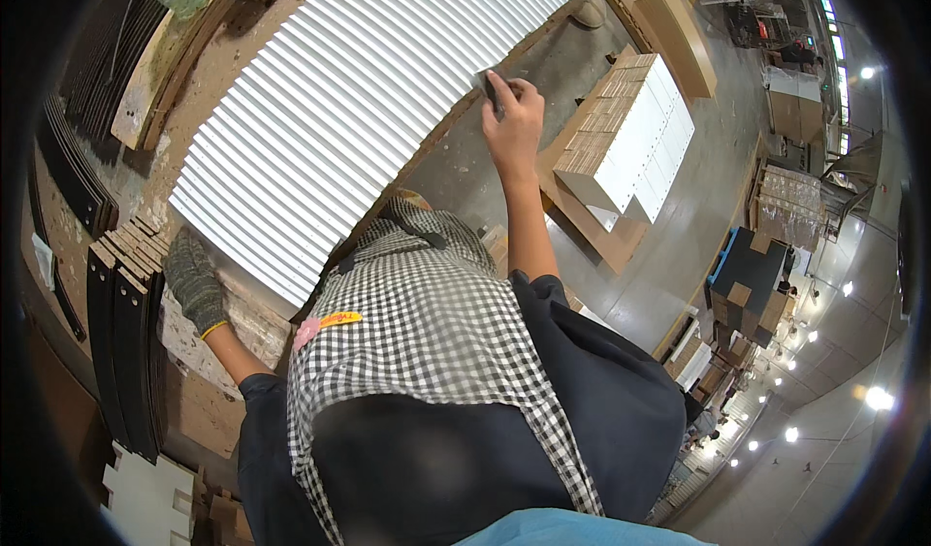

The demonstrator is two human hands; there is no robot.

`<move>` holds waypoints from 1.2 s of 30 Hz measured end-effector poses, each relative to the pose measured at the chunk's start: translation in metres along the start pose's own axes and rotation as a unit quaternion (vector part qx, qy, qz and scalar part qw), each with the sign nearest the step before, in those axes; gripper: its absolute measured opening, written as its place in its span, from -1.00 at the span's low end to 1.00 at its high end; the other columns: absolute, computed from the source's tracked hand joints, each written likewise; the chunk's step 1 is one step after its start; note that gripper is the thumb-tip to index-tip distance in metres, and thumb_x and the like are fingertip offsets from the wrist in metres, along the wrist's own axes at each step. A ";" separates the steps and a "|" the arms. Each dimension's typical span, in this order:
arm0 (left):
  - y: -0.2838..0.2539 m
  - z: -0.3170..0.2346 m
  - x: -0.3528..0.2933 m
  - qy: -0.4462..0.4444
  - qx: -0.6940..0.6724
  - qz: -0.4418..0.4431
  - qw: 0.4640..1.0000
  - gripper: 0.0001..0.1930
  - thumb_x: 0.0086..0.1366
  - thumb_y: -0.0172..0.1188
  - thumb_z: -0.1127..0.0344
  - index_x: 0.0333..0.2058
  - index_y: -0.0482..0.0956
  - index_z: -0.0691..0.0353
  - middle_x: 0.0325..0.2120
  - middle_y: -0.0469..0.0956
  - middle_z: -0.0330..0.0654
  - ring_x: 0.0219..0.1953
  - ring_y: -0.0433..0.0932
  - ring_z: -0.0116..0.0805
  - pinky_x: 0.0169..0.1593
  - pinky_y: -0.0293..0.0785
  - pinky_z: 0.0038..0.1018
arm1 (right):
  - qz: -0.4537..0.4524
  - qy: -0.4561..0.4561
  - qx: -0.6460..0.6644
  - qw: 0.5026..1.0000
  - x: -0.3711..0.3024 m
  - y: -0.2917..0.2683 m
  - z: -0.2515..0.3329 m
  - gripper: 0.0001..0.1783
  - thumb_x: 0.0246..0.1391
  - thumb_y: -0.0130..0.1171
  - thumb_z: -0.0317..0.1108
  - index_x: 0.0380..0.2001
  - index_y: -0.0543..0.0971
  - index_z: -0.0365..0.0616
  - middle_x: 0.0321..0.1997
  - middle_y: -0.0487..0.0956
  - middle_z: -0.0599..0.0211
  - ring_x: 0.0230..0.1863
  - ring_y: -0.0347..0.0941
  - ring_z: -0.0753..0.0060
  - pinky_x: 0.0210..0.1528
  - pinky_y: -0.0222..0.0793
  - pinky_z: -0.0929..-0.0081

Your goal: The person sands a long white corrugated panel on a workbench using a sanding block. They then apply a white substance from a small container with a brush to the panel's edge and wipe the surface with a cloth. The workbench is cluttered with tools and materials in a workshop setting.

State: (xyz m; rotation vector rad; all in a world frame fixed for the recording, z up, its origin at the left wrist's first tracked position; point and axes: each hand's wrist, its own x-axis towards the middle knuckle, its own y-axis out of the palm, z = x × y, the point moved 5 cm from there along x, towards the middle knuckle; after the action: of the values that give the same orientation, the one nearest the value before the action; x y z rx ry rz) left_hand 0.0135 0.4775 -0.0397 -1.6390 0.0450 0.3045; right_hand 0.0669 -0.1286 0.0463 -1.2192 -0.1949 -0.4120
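A long row of white strips, packed side by side like panels on edge, runs from the near left to the far right. My right hand is bare and closed at the row's right edge. It pinches a small dark block, whose kind I cannot make out, against the strip ends. My left hand, in a grey knitted glove, lies with its fingers stretched out by the row's near left corner. Beside that hand stands a stack of dark boards with bare brown ends.
More dark boards and a wooden plank lie at the left on the stained worktable. To the right, a stack of white-faced panels rests on brown board above the floor. Farther off are pallets of stacked goods.
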 end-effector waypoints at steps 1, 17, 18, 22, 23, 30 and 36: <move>-0.001 -0.004 -0.002 0.023 0.067 -0.005 0.997 -0.47 0.37 0.14 0.36 0.31 0.42 0.27 0.31 0.43 -0.03 0.35 0.36 -0.07 0.44 0.18 -0.24 | -0.012 0.028 -0.012 0.999 -0.002 -0.002 -0.008 -0.51 0.01 0.36 -0.46 0.08 0.68 0.02 0.01 0.49 0.10 0.01 0.39 0.02 0.07 0.41 0.13; -0.020 -0.009 -0.017 0.020 0.056 -0.071 0.996 -0.55 0.46 -0.02 0.32 0.26 0.50 0.24 0.23 0.51 0.03 0.28 0.42 -0.01 0.44 0.18 -0.20 | -0.032 -0.017 0.004 0.999 0.041 0.001 -0.048 -0.50 -0.02 0.35 -0.47 0.05 0.70 0.12 0.01 0.53 0.15 0.04 0.41 -0.02 0.12 0.41 0.12; -0.016 -0.001 -0.016 0.011 0.043 -0.086 0.995 -0.55 0.45 -0.02 0.33 0.26 0.50 0.24 0.23 0.50 0.03 0.28 0.41 -0.01 0.44 0.18 -0.20 | -0.006 -0.019 -0.013 1.000 0.042 0.000 -0.051 -0.50 -0.02 0.36 -0.48 0.05 0.70 0.11 0.01 0.53 0.14 0.05 0.41 -0.03 0.13 0.42 0.12; -0.005 0.013 -0.019 0.023 0.074 -0.115 0.990 -0.54 0.43 -0.01 0.33 0.27 0.50 0.23 0.22 0.51 0.04 0.28 0.42 -0.01 0.43 0.20 -0.19 | 0.045 -0.023 0.055 0.997 0.035 -0.024 -0.049 -0.42 -0.06 0.36 -0.58 0.06 0.72 0.22 0.06 0.59 0.26 0.07 0.47 0.09 0.12 0.47 0.22; -0.002 0.016 -0.019 0.013 0.062 -0.106 0.992 -0.54 0.44 -0.02 0.33 0.27 0.50 0.23 0.22 0.51 0.04 0.28 0.42 -0.01 0.43 0.20 -0.19 | 0.071 -0.067 0.094 0.991 0.035 -0.024 -0.038 -0.37 -0.05 0.34 -0.64 0.07 0.72 0.27 0.12 0.60 0.31 0.12 0.48 0.13 0.15 0.49 0.21; 0.006 0.017 -0.011 -0.015 0.139 -0.071 0.988 -0.52 0.48 -0.08 0.29 0.32 0.45 0.19 0.31 0.43 -0.01 0.34 0.38 -0.08 0.46 0.20 -0.22 | 0.172 -0.239 0.032 0.955 0.020 -0.008 0.001 -0.41 0.00 0.34 -0.55 0.08 0.71 0.35 0.16 0.59 0.43 0.19 0.46 0.19 0.19 0.53 0.21; 0.011 0.023 -0.010 -0.039 0.104 -0.061 0.992 -0.52 0.47 -0.08 0.32 0.32 0.45 0.18 0.31 0.43 -0.02 0.35 0.37 -0.10 0.48 0.16 -0.25 | 0.197 -0.225 0.056 0.953 0.021 -0.018 0.014 -0.47 0.09 0.27 -0.52 0.11 0.69 0.27 0.17 0.58 0.42 0.18 0.45 0.20 0.22 0.49 0.22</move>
State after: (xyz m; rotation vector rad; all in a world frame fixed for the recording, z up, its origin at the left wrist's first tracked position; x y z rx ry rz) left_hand -0.0021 0.4971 -0.0495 -1.4159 -0.0792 0.2612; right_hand 0.0801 -0.1243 0.0742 -1.1917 -0.3526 0.2290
